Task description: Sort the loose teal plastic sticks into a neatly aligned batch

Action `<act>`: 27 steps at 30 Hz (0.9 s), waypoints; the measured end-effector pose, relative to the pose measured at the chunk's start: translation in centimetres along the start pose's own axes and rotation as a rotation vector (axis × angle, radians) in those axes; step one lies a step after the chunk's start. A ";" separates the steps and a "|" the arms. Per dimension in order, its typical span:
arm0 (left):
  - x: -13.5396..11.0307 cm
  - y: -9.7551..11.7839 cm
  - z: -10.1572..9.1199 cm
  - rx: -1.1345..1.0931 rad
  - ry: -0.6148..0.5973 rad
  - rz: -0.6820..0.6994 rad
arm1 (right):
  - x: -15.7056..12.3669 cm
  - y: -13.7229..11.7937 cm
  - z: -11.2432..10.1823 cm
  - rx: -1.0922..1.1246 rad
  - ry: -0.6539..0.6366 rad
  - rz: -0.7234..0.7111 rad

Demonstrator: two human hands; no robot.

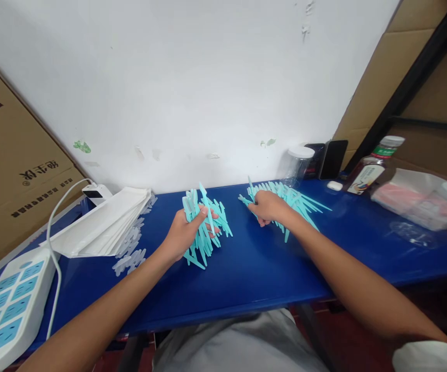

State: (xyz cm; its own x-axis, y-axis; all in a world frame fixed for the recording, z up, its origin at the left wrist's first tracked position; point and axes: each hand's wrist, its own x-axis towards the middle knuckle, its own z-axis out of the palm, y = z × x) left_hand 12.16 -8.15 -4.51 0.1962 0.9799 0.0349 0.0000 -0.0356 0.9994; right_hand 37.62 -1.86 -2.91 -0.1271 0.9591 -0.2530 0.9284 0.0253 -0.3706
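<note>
My left hand [188, 230] is wrapped round a bundle of thin turquoise plastic sticks [199, 238], held roughly upright with the thumb across them. Just behind it, a small pile of the same sticks [223, 219] lies on the blue table. My right hand [267, 206] is closed at the left side of a larger pile of turquoise sticks [304, 202]. One or two sticks [250, 187] poke out by its fingertips, pinched there as far as I can see. The palm side of this hand is hidden.
Small translucent plastic pieces [130, 258] lie beside stacked white paper sleeves [103, 227] at left, near a power strip [14, 299] with a white cable. At right stand a clear jar [296, 168], a phone [334, 159], a brown bottle [370, 168] and a clear container [420, 201].
</note>
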 end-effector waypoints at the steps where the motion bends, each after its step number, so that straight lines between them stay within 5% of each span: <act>1: 0.0 0.0 0.0 -0.002 -0.002 -0.002 | -0.1 0.0 -0.1 -0.013 -0.002 -0.003; 13: -0.2 0.3 0.1 -0.015 -0.009 0.001 | -0.1 0.3 -0.4 -0.078 -0.002 0.011; 22: -0.1 0.4 0.1 -0.009 -0.020 -0.013 | -0.3 -0.5 1.0 -0.331 0.252 0.069; 27: -0.1 0.3 0.0 -0.012 -0.009 -0.012 | -0.9 -1.2 1.7 -0.390 0.288 0.061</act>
State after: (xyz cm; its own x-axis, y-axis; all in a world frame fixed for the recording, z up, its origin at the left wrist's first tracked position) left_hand 12.17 -8.30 -4.22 0.2054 0.9784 0.0232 -0.0090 -0.0218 0.9997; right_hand 35.97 -3.21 -3.78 -0.0176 0.9998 0.0137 0.9998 0.0174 0.0135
